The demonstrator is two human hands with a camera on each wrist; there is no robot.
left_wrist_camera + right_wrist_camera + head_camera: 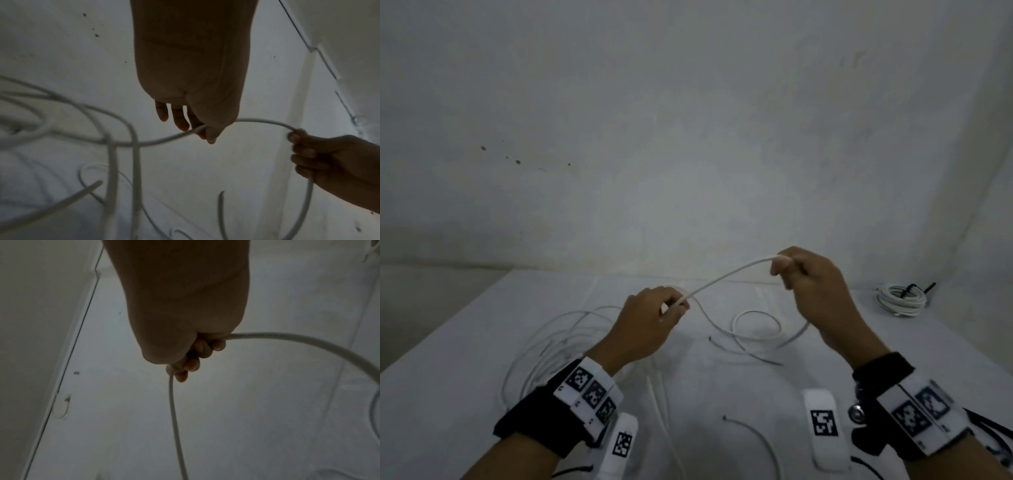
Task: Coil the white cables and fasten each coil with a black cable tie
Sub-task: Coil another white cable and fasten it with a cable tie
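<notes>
Pale wall and a white-covered surface (482,342) are filling the view while I am working both hands above it. My left hand (650,322) is pinching the white cable (729,275) between thumb and fingertips, and my right hand (815,291) is closing its fingers round the same cable higher and further off, so a short span is rising between the two grips. Below the right grip the cable is dropping and curving back to a small loop (756,325) lying on the surface between the hands. Under and behind the left grip a loose tangle of white cable (551,342) is sprawling. Well off to the right of the right grip, a finished coil (902,299) is sitting with a black cable tie (914,289) on it; thin dark ties, I think, are lying nearer me (753,431). I judge the first turns are only beginning. Pulling more slack could snag the tangle and drag it along, and a light pinch could let the springy cable slip and unwind.
</notes>
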